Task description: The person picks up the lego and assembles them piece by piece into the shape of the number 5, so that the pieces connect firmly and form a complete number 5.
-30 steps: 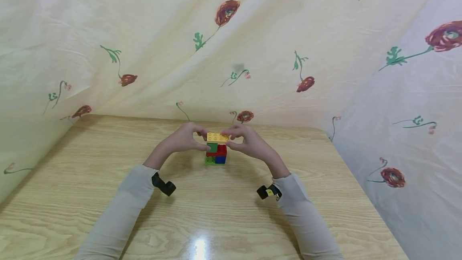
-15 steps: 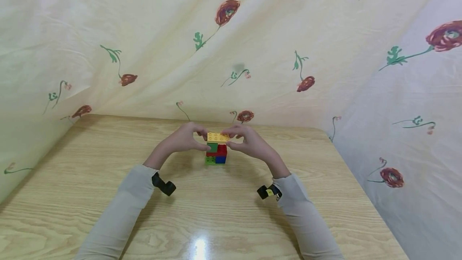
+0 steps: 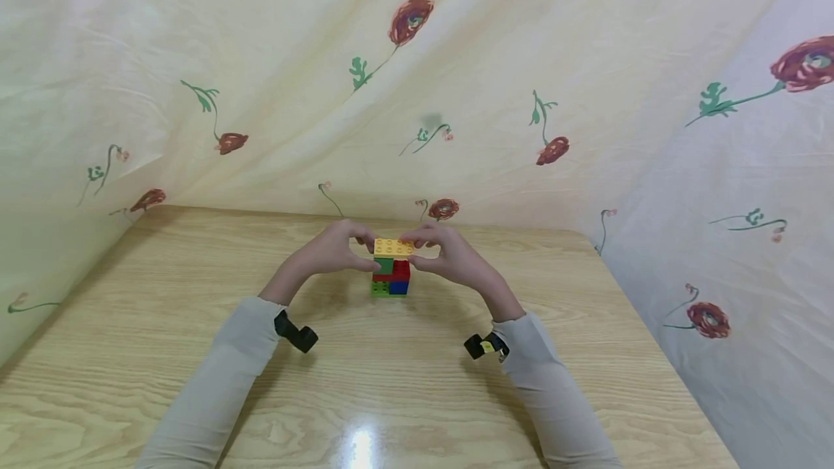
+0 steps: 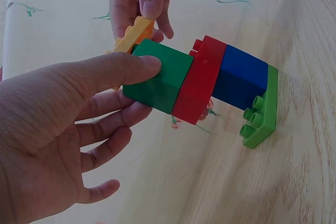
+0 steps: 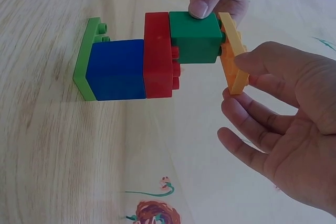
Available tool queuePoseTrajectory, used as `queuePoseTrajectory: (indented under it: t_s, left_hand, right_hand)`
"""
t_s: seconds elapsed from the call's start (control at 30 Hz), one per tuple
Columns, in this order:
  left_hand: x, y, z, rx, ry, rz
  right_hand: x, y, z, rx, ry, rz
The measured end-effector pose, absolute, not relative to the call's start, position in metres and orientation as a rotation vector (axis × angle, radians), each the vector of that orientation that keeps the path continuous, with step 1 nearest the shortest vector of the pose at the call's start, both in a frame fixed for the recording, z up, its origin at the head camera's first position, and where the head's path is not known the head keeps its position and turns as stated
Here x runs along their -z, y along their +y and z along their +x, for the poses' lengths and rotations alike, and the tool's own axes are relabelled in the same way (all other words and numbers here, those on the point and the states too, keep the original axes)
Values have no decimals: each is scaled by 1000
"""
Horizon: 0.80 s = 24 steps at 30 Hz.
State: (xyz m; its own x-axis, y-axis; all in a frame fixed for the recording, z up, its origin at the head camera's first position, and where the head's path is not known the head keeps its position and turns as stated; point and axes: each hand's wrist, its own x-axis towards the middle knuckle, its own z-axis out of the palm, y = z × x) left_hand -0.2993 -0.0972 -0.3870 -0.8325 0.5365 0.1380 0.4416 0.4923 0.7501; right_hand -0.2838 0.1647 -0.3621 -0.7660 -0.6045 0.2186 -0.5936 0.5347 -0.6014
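Observation:
A small tower of toy building bricks stands on the table. At its base is a light green plate [image 4: 265, 119], with a blue brick [image 5: 116, 70] on part of it. Above come a red brick [image 5: 157, 56] and, offset to one side, a green brick [image 4: 160, 74]. A thin yellow brick [image 3: 393, 248] lies on top; in the right wrist view it sits tilted, with green studs showing in the gap. My left hand [image 3: 329, 248] pinches the green brick, thumb on its near face. My right hand [image 3: 449, 258] holds the overhanging end of the yellow brick between thumb and fingers.
The wooden table [image 3: 391, 382] ends at a flower-patterned cloth [image 3: 293, 78] hanging behind and at both sides. Black cameras are strapped to the left wrist [image 3: 296, 333] and the right wrist [image 3: 485, 346].

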Motion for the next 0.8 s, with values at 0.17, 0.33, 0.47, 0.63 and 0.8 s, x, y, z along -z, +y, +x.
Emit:
queuePoseTrajectory:
  t_s: [0.17,0.33,0.47,0.63,0.8]
  left_hand:
    - [386,-97,-298,-1268,2612,857]
    - [386,-97,-297,-1269,2615,856]
    - [386,-97,-297,-1269,2616,859]
    - [386,-97,-297,-1265,2619,868]
    - [386,-96,-298,-1261,2633,886]
  right_hand:
    - [362,165,-285,1069,2730,-1070]
    - [362,166,-286,1089,2708,-1073]
    - [362,166,-286,1095,2697,-1074]
    - [362,166,-285,1083,2700,-1069]
    - [363,167,-285,1075,2698,-1057]
